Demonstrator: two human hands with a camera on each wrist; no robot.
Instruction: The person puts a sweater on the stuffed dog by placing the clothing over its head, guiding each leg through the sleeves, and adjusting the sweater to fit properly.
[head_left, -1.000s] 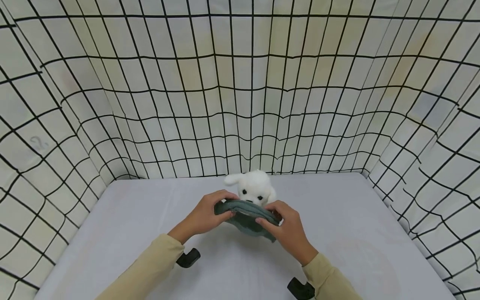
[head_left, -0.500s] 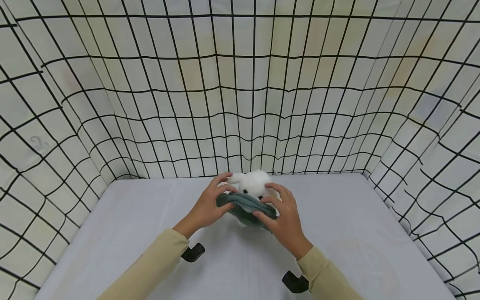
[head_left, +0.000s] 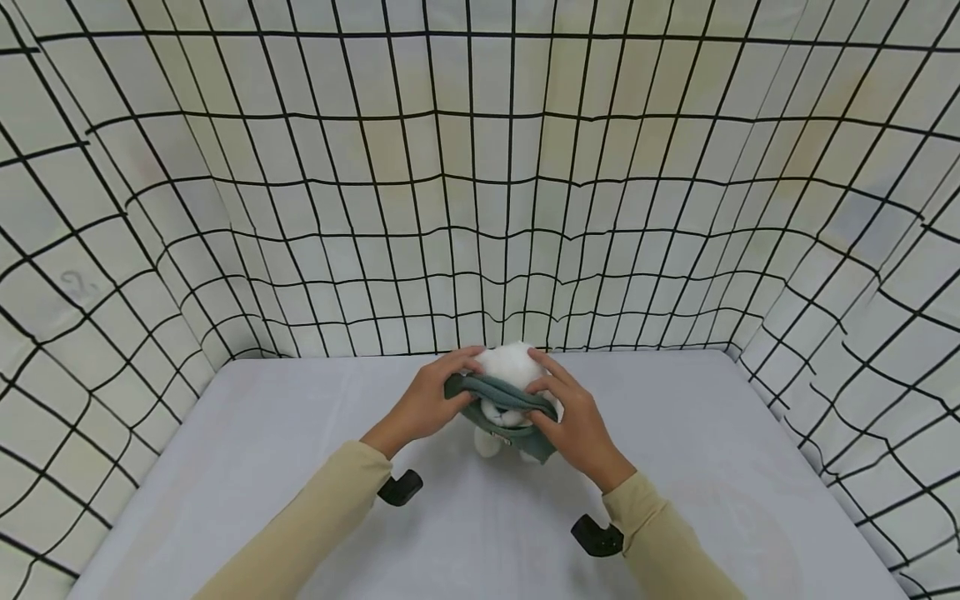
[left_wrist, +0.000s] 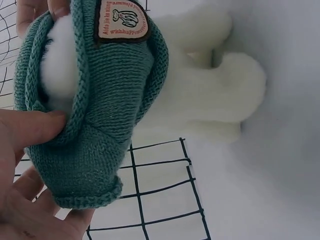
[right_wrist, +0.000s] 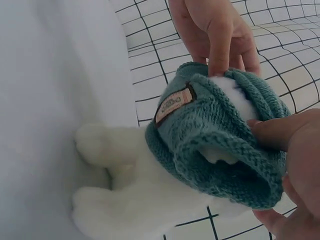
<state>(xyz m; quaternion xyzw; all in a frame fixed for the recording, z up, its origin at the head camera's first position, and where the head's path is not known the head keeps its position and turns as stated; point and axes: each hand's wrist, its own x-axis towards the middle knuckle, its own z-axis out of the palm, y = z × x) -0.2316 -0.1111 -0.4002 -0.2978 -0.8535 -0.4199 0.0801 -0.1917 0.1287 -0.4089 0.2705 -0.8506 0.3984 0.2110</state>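
A white plush dog (head_left: 510, 362) stands at the far side of the table, facing me. Its head is partly inside a small teal knitted sweater (left_wrist: 110, 90), whose rolled collar crosses the face; white fur shows through the neck opening. My left hand (head_left: 431, 398) grips the collar on the left, thumb pressing the knit in the left wrist view. On the other side, my right hand (head_left: 581, 429) pinches the collar beside the sleeve, which gapes toward the camera in the right wrist view. A pink patch (right_wrist: 172, 105) marks the sweater's front. The dog's eyes are hidden in the head view.
The table (head_left: 300, 408) has a pale cover. Black netting (head_left: 487, 208) over white sheeting rises behind it and along both sides, close beyond the dog. Dark wrist-worn devices (head_left: 597, 536) sit below both forearms.
The sweater has moved up and away from me over the dog's face, covering the eyes that showed earlier. Both hands have moved with it, and the muzzle now shows through the collar.
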